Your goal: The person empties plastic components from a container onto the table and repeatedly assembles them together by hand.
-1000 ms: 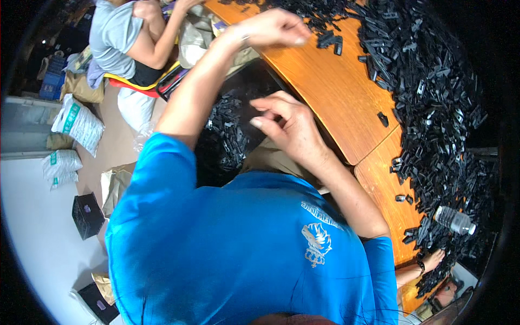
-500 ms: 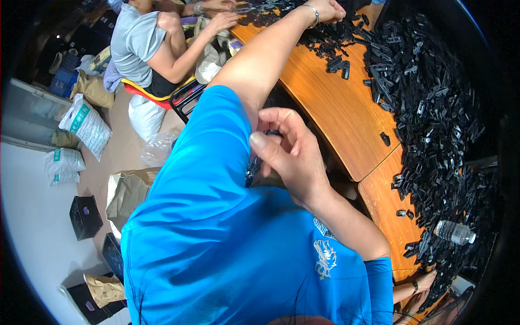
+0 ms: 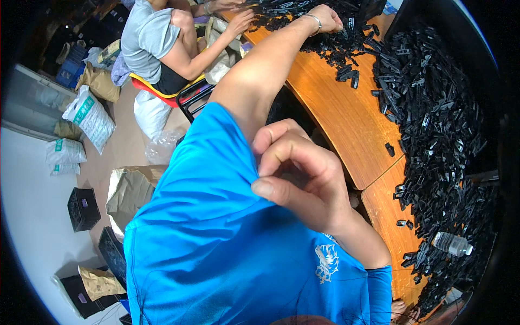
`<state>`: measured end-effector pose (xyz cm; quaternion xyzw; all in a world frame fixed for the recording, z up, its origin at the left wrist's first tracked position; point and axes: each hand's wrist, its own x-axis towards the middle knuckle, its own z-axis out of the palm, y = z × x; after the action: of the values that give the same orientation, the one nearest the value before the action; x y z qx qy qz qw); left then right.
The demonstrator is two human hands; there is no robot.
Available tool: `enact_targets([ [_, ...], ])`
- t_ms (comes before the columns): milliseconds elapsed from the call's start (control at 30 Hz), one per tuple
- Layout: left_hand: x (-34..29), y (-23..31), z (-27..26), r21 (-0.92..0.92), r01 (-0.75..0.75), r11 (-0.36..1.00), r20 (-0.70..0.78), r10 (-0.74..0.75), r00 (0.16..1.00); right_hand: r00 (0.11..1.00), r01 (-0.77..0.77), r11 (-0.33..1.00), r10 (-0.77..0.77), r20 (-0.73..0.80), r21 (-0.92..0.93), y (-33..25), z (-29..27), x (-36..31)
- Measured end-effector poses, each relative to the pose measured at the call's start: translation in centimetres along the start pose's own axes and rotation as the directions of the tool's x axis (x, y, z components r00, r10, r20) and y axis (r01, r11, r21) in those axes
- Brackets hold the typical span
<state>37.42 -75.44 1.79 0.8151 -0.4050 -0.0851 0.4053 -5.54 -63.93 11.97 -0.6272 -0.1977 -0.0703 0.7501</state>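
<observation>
My left arm stretches away across the table, and my left hand (image 3: 326, 20), with a silver bracelet at the wrist, is over the far heap of small black plastic parts (image 3: 338, 51). Its fingertips are bunched together at the parts; what they grip is too small to make out. In front of my blue shirt (image 3: 206, 227), my right hand (image 3: 309, 181) is bent inward with curled fingers. A gap shows between its thumb and index fingertip, and I see nothing in it. Part of the palm is hidden by the fingers.
A long heap of black plastic parts (image 3: 433, 119) covers the right side of the wooden table (image 3: 346, 135), a clear plastic bottle (image 3: 452, 244) lying on it. Another person in grey (image 3: 151, 40) sits at far left. Sacks (image 3: 89, 119) and black crates (image 3: 84, 208) stand on the floor.
My right hand has moved slightly closer and turned; the dark thing seen behind its fingers no longer shows. My left hand stays at the far heap. A co-worker's hand at lower right has drawn back.
</observation>
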Motion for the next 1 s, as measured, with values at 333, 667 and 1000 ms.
enact_targets([
  [333, -0.3, 1.0, 0.7, -0.277, 0.086, 0.957, -0.081, -0.112, 0.990, 0.851, 0.504, 0.855, -0.469, 0.234, -0.118, -0.9, 2.3, -1.4],
  [667, 3.3, 2.0, -1.5, -0.839, 0.090, 0.537, -0.105, -0.322, 0.941, 0.874, 0.290, 0.673, -0.476, -0.099, -0.680, 0.7, -1.7, 3.0],
  [1000, -0.3, 0.5, -0.6, -0.685, 0.123, 0.718, -0.187, -0.336, 0.923, 0.894, 0.334, 0.693, -0.449, -0.018, -0.639, 2.2, -0.6, 2.0],
])
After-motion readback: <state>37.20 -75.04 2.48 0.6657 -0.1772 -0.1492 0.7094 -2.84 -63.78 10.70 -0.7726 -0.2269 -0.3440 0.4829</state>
